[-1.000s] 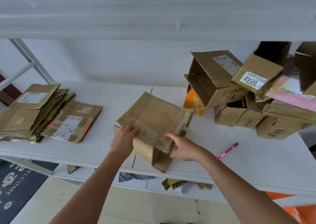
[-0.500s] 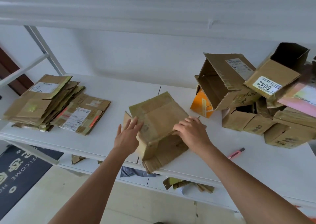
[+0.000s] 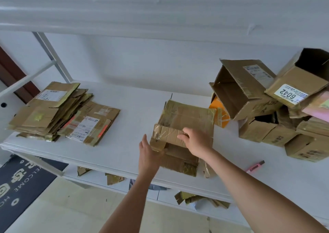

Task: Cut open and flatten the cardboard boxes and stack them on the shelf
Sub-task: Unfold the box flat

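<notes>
White shelf (image 3: 124,143): flattened box (image 3: 185,120) under right hand's (image 3: 197,141) curled fingers, left hand (image 3: 148,152) loose beside.

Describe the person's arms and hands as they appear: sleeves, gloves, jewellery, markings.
Both forearms are bare as far as the frame shows, with no sleeves visible. The left hand and right hand wear no gloves, and no rings, watch or markings are visible.
</notes>
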A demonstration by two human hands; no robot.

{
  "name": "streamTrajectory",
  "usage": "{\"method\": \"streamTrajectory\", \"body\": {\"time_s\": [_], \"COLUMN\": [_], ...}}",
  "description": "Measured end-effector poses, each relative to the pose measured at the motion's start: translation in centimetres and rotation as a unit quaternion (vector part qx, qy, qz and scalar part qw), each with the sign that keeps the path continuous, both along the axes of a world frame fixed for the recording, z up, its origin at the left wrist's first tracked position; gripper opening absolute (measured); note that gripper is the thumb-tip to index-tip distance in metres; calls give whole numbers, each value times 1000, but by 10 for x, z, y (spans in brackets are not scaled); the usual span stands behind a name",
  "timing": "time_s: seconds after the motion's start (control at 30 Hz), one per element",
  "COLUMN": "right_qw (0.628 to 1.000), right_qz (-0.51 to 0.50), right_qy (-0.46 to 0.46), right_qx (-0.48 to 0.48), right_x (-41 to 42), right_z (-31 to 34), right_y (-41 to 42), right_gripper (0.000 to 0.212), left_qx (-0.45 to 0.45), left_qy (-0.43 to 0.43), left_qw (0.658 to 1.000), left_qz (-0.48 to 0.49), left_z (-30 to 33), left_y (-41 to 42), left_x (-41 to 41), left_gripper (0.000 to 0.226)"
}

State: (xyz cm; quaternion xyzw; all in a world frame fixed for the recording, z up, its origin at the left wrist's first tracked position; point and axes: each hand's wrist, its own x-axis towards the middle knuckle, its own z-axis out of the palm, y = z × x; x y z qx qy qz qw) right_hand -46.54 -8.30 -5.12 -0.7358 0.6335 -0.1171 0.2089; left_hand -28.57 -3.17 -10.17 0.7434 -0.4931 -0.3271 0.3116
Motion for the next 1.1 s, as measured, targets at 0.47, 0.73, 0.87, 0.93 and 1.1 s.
{"method": "streamTrajectory", "body": {"time_s": [0.47, 0.73, 0.87, 0.93, 1.1], "right_qw": [995, 991, 973, 964, 969], "right_qz": [16, 57, 94, 123, 101], "right_qy": [-68, -28, 5, 45, 26], "right_qx": [74, 114, 211, 231, 224], "right_x": [-18, -45, -57, -64, -63], "right_z": [2, -1, -41, -56, -57], "right_y": [-8, 16, 57, 72, 66], "right_gripper": [43, 29, 40, 53, 37], "left_qx": [0, 44, 147, 134, 24], "left_qy": [-47, -11, -157, -249, -198], "left_qw": [999, 983, 946, 936, 949], "left_qz": [18, -178, -244, -211, -246], "left_z": [-10, -6, -6, 0, -6], "left_y": [-11, 9, 7, 2, -16], "left_x": [-9, 68, 63, 49, 3], "left_gripper": [46, 53, 38, 35, 45]}}
